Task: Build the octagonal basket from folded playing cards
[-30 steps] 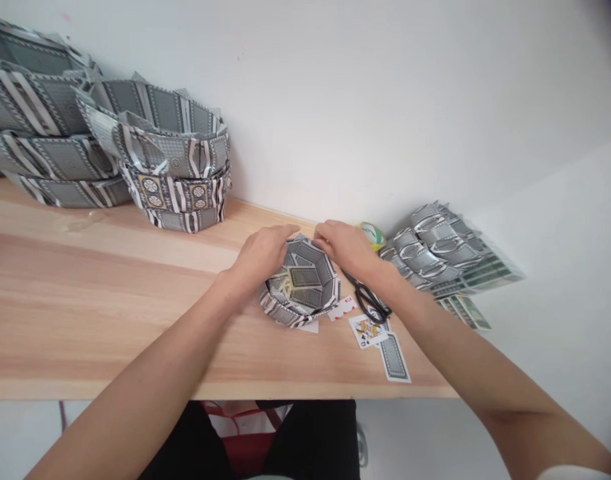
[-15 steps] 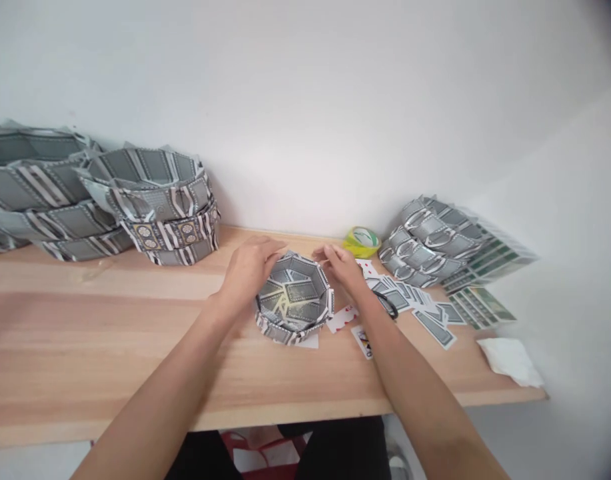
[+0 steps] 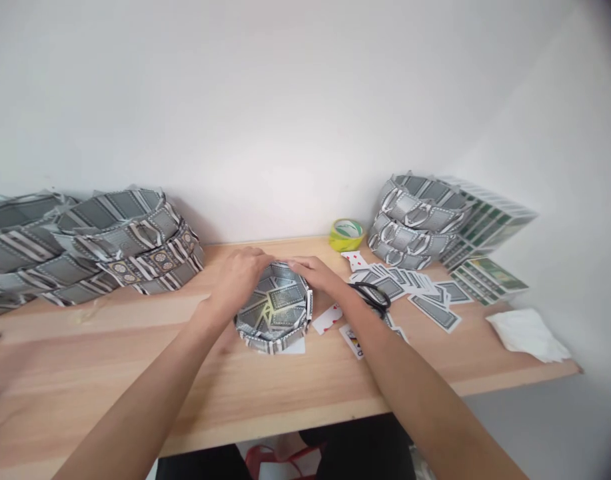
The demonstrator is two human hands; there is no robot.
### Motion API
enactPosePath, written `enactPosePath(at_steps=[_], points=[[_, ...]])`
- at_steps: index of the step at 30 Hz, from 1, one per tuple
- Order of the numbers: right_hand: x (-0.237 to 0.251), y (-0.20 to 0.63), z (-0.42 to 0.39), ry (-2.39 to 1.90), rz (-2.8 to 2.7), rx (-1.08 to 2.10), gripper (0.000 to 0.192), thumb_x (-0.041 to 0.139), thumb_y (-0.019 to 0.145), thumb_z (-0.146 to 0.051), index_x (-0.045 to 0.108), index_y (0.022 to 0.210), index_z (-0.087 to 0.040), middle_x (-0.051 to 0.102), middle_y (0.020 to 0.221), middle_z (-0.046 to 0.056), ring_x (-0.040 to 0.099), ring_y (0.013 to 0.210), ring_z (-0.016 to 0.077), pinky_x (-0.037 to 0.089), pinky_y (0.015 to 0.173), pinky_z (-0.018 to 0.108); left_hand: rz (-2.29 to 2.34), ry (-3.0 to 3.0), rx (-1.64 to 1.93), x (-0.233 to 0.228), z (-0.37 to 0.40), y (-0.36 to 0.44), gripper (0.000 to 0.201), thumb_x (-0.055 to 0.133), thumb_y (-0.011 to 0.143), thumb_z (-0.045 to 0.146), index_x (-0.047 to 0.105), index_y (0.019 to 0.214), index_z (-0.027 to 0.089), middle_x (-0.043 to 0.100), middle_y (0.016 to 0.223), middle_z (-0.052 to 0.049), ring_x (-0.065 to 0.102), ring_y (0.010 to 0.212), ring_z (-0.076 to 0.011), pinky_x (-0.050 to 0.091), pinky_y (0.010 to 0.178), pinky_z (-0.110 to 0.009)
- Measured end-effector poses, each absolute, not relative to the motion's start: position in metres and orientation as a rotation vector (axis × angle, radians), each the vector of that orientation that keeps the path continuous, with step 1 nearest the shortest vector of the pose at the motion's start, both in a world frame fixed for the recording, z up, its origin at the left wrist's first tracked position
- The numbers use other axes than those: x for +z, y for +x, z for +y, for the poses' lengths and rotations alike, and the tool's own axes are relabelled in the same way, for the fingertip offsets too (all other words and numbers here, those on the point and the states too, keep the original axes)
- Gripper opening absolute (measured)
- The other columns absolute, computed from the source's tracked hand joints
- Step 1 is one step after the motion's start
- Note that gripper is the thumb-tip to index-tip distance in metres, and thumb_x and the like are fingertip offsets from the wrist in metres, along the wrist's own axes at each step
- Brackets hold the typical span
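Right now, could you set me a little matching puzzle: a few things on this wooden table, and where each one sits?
Things:
1. small bowl folded from grey playing cards
2. yellow-green roll of tape
3. black-handled scissors
4. white crumpled tissue

Places:
a. on the spread cards
b. between both hands
c. far right edge
d. by the back wall

Pairs: 1-b, 2-d, 3-a, 4-c

Tape roll (image 3: 346, 233), scissors (image 3: 370, 295), loose cards (image 3: 425, 300), tissue (image 3: 528, 333).

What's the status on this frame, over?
Left hand and right hand both gripping the far rim of the card bowl. Bowl resting on the table. Scissors and loose cards lie beside the right forearm.
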State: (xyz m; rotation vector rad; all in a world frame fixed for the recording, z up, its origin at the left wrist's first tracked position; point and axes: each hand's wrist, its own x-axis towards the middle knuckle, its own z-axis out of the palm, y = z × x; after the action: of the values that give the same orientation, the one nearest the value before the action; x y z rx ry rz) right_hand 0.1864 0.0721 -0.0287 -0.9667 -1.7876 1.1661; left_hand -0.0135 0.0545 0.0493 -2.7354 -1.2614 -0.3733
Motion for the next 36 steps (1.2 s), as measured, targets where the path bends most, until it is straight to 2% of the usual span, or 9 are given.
enactPosePath(at_steps=[4, 8, 12, 18, 36], points=[[-0.029, 0.182, 0.072, -0.965, -1.800, 1.123, 0.053, 0.046, 0.087, -0.056, 0.069, 0.115, -0.016, 0.068, 0.120, 0.007, 0.060, 0.114, 0.0242, 0.042, 0.101, 0.039, -1.215, -2.772, -0.316, 0.049, 0.057, -0.010, 0.031, 0.046, 0.089, 0.014, 0.071, 0.106, 0.018, 0.071, 0.092, -0.009, 0.064, 0.087, -0.0203, 0.048, 0.077, -0.029], [-0.034, 0.181, 0.075, -0.963, -1.800, 1.087, 0.053, 0.045, 0.087, -0.054, 0.070, 0.112, -0.015, 0.069, 0.117, 0.007, 0.061, 0.112, 0.0251, 0.042, 0.101, 0.040, -1.264, -2.843, -0.534, 0.038, 0.064, -0.013, 0.033, 0.043, 0.091, 0.017, 0.073, 0.103, 0.018, 0.074, 0.096, -0.008, 0.066, 0.089, -0.0193, 0.050, 0.081, -0.029], [-0.037, 0.181, 0.077, -0.977, -1.805, 1.058, 0.047, 0.044, 0.088, -0.050, 0.072, 0.102, -0.015, 0.072, 0.107, 0.006, 0.063, 0.102, 0.0240, 0.045, 0.095, 0.038, -1.358, -2.866, -0.737, 0.028, 0.074, -0.023, 0.033, 0.043, 0.090, 0.019, 0.072, 0.107, 0.019, 0.073, 0.108, -0.009, 0.068, 0.097, -0.0231, 0.051, 0.085, -0.032], [-0.040, 0.181, 0.077, -1.019, -1.783, 1.024, 0.041, 0.044, 0.090, -0.045, 0.073, 0.090, -0.016, 0.073, 0.096, 0.004, 0.063, 0.096, 0.0220, 0.046, 0.090, 0.033, -1.299, -2.974, -0.816, 0.026, 0.082, -0.031, 0.027, 0.050, 0.088, 0.027, 0.075, 0.099, 0.020, 0.075, 0.102, -0.008, 0.069, 0.092, -0.0221, 0.051, 0.083, -0.031], [-0.042, 0.180, 0.078, -1.039, -1.756, 0.995, 0.039, 0.042, 0.090, -0.039, 0.074, 0.095, -0.017, 0.074, 0.100, 0.004, 0.063, 0.103, 0.0221, 0.044, 0.096, 0.036, -1.557, -2.959, -0.803, 0.027, 0.087, -0.024, 0.024, 0.056, 0.079, 0.024, 0.076, 0.093, 0.020, 0.076, 0.095, -0.006, 0.069, 0.090, -0.0234, 0.050, 0.085, -0.033]])
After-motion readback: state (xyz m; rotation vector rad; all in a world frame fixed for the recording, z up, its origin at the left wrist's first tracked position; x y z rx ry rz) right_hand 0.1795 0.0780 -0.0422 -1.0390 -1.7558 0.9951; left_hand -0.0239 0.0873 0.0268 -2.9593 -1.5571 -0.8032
